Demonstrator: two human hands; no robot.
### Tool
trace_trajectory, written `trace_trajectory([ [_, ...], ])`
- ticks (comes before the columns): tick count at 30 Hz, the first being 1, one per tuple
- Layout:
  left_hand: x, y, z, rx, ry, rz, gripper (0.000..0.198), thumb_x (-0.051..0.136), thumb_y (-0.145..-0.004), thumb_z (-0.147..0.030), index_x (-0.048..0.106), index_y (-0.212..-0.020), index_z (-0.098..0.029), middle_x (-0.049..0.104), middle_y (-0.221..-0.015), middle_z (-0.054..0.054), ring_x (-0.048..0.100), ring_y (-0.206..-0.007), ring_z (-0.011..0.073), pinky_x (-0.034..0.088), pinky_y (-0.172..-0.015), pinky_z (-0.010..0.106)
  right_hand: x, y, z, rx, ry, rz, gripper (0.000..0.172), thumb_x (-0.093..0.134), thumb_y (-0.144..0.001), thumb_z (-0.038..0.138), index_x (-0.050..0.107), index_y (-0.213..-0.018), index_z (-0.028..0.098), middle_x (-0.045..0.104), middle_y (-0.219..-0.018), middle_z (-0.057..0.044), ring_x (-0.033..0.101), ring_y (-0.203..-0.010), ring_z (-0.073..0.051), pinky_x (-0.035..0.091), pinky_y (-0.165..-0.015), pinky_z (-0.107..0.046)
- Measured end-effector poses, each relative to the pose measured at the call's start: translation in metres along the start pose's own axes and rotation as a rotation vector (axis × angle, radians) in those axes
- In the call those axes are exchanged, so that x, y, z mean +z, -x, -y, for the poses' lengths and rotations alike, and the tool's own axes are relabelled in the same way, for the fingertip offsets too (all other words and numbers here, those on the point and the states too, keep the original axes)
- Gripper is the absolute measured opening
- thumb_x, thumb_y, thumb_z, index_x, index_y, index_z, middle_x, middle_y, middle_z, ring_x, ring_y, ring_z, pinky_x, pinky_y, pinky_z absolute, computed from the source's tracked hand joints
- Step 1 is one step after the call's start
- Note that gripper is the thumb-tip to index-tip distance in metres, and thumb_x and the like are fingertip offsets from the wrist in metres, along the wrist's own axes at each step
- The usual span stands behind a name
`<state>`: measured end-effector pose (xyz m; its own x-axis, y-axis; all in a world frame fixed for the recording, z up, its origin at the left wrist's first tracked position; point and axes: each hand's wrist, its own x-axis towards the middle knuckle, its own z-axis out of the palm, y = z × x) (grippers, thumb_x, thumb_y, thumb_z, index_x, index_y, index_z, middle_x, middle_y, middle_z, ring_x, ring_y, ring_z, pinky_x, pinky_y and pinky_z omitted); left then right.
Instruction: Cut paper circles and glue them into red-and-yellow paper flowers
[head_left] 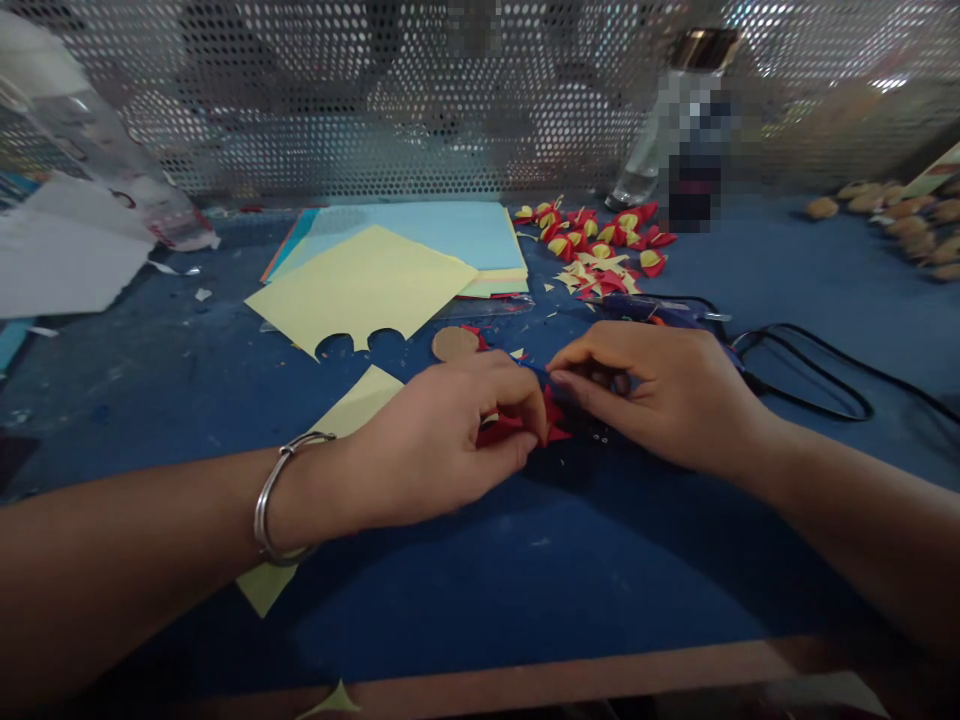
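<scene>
My left hand [442, 440], with a metal bangle [281, 500] on the wrist, pinches a small red paper piece [517, 425] against the blue table [450, 590]. My right hand [660, 390] lies just right of it, fingers curled and pressing on the same red piece; its fingertips meet my left thumb. A yellow sheet [360, 285] with round cut-outs lies behind my left hand. Another yellow piece [352, 410] runs under my left wrist. A small tan paper disc [454, 343] sits just behind my left hand.
A pile of folded red-and-yellow paper pieces [600, 245] lies at the back right. A stack of coloured sheets [450, 235] is behind the yellow sheet. A black cord [810, 375] loops at right. A bottle [660, 130] stands by the perforated metal wall [375, 90].
</scene>
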<state>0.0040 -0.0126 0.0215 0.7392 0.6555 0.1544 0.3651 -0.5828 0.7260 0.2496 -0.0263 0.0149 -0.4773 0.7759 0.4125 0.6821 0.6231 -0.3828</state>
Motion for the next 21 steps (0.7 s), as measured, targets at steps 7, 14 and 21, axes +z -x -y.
trace_trajectory([
  [7,0.0008,-0.0062,0.008,0.054,0.07,-0.26,0.013,0.063,-0.094,-0.011,0.071,-0.095,-0.021,0.077,-0.108,0.004,0.071,-0.087,0.0156,0.055,-0.077,0.029,-0.0028,0.0015,0.0119,0.023,-0.128,-0.034,0.014,0.062,-0.105,0.029,0.073,-0.099,0.024,0.074,-0.082,-0.001,0.066,-0.067,-0.014,0.052,-0.061,-0.029],
  [14,0.0,-0.0032,0.0051,0.055,-0.013,-0.261,0.011,0.062,-0.098,-0.013,0.07,-0.097,-0.022,0.077,-0.102,0.004,0.072,-0.092,0.0184,0.054,-0.079,0.032,-0.001,0.003,0.0086,0.079,-0.161,-0.012,0.015,0.064,-0.105,0.033,0.076,-0.107,0.025,0.079,-0.091,-0.002,0.071,-0.072,-0.016,0.057,-0.064,-0.029],
  [21,0.0015,-0.0035,0.01,0.246,-0.131,-0.269,0.022,0.057,-0.098,-0.005,0.071,-0.097,-0.022,0.078,-0.109,0.006,0.072,-0.107,0.02,0.055,-0.097,0.035,0.0003,0.0045,0.0116,0.109,-0.265,-0.092,0.008,0.068,-0.102,0.027,0.073,-0.108,0.025,0.076,-0.089,-0.001,0.07,-0.071,-0.015,0.059,-0.064,-0.029],
])
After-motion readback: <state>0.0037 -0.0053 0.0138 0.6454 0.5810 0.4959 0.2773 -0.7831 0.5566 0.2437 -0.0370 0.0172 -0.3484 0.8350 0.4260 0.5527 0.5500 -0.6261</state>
